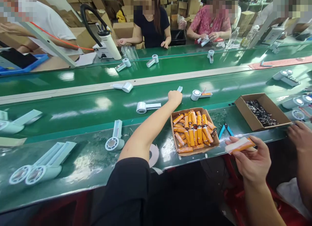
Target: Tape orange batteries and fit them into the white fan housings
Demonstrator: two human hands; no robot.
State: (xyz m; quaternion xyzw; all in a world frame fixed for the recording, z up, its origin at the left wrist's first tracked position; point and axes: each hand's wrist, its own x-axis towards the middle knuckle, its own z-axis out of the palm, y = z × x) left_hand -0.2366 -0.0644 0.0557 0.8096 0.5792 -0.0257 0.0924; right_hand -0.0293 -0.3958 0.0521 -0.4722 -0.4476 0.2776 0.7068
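Observation:
My left hand (175,98) is stretched out over the green belt, its fingers closed around a light-blue fan housing (179,88). Only the handle end of that housing shows past the knuckles. Close to the table's front edge, my right hand (254,162) grips an orange battery (246,145) with a white strip along its side. Between my arms stands a cardboard box (173,139) full of orange-wrapped batteries (192,137). Blue-handled cutters (225,130) lie between this box and my right hand. Under my left forearm, a roll of white tape (154,155) is partly hidden.
Fan housings lie on the belt (102,122), including one with wires (196,95), and several (44,174) stand at the left. A box of small dark parts (252,120) is at the right. A co-worker's hand (301,135) is close by; other people sit opposite.

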